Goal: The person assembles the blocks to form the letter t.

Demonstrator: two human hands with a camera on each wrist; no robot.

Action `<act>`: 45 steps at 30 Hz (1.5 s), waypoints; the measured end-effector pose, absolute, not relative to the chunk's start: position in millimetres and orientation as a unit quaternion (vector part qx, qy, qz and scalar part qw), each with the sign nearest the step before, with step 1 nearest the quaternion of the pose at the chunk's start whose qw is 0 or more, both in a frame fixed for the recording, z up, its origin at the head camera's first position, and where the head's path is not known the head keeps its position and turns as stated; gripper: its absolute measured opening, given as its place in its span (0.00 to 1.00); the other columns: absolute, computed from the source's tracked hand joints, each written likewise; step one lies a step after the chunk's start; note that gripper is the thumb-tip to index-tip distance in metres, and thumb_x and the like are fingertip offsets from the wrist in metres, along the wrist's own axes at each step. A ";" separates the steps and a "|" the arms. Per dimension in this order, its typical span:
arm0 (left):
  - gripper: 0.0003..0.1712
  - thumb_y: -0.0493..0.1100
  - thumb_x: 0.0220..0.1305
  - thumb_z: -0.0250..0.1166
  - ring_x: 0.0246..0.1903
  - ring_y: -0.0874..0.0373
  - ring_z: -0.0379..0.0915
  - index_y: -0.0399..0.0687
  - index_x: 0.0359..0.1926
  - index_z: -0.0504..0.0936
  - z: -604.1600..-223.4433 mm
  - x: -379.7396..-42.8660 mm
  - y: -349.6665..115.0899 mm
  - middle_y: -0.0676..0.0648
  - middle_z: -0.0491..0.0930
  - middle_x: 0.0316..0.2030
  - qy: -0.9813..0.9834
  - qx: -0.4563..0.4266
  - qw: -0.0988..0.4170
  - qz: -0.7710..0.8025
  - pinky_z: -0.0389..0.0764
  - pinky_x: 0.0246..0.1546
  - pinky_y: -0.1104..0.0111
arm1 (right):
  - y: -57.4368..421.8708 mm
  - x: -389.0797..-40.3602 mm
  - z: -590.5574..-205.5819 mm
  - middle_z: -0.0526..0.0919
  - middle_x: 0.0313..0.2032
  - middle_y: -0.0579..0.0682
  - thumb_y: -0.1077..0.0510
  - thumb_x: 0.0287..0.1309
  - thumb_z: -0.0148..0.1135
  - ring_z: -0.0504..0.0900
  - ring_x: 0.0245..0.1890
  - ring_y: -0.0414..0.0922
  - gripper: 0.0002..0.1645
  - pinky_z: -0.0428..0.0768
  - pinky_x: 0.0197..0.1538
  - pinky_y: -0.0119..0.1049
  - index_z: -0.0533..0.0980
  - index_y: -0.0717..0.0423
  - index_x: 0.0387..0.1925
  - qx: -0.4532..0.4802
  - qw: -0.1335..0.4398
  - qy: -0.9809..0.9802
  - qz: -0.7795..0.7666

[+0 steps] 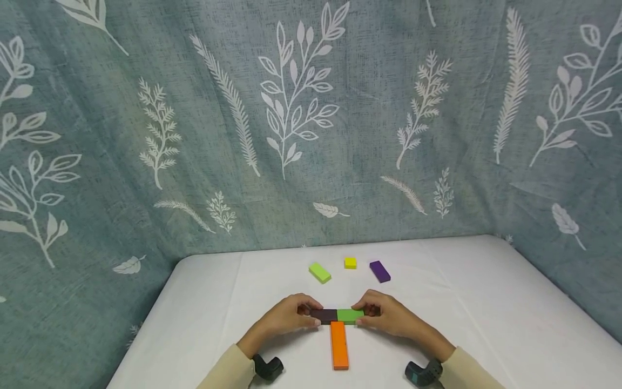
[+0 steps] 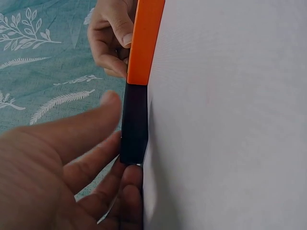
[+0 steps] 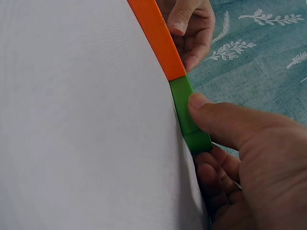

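Note:
A dark purple block (image 1: 326, 315) and a green block (image 1: 347, 315) lie end to end in a row on the white table. An orange block (image 1: 339, 346) runs toward the person from where they meet, forming a T. My left hand (image 1: 293, 314) is around the dark block's outer end. In the left wrist view its thumb (image 2: 111, 103) stands slightly off the block, while fingers touch the far side. On the other end, my right hand (image 1: 386, 314) pinches the green block, the thumb (image 3: 199, 101) pressing its near face. The fingers behind both blocks are partly hidden.
Farther back on the white table (image 1: 218, 302) lie a lime block (image 1: 319, 273), a small yellow block (image 1: 350, 263) and a purple block (image 1: 380, 271). A leaf-patterned teal cloth (image 1: 359, 178) hangs behind the table and at its sides.

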State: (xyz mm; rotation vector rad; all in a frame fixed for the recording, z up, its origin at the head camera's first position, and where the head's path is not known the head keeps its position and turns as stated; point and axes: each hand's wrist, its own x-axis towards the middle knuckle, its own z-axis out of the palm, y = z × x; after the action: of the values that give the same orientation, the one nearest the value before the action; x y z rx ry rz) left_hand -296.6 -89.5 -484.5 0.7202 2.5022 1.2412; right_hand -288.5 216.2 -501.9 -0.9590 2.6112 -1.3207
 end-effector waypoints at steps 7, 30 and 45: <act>0.23 0.51 0.68 0.66 0.47 0.56 0.77 0.45 0.59 0.80 -477.9 -297.9 -94.6 0.47 0.82 0.51 0.852 0.249 0.135 0.440 0.78 0.49 0.61 | 214.5 -290.6 -499.3 0.80 0.37 0.47 0.51 0.59 0.71 0.73 0.33 0.33 0.17 0.75 0.35 0.26 0.83 0.50 0.49 -0.324 0.024 0.842 -0.430; 0.20 0.33 0.67 0.63 0.52 0.44 0.79 0.43 0.60 0.79 -457.8 -366.3 -105.8 0.36 0.80 0.54 0.880 0.198 0.058 0.427 0.82 0.46 0.58 | 219.6 -290.3 -505.0 0.81 0.39 0.47 0.51 0.59 0.71 0.74 0.34 0.32 0.17 0.77 0.37 0.27 0.82 0.50 0.49 -0.329 0.031 0.839 -0.433; 0.21 0.28 0.64 0.64 0.51 0.42 0.79 0.42 0.58 0.81 -450.0 -394.2 -81.8 0.37 0.80 0.54 0.900 0.238 0.054 0.361 0.82 0.48 0.56 | 218.6 -286.4 -500.8 0.81 0.39 0.47 0.52 0.59 0.71 0.74 0.34 0.32 0.17 0.77 0.38 0.27 0.83 0.50 0.49 -0.319 0.036 0.839 -0.439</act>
State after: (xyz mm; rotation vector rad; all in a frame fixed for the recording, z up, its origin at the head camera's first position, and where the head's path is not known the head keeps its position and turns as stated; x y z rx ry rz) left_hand -394.2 -81.8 -450.0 0.7219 2.7342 1.0977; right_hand -286.4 218.6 -500.8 -0.9788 2.5791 -1.3483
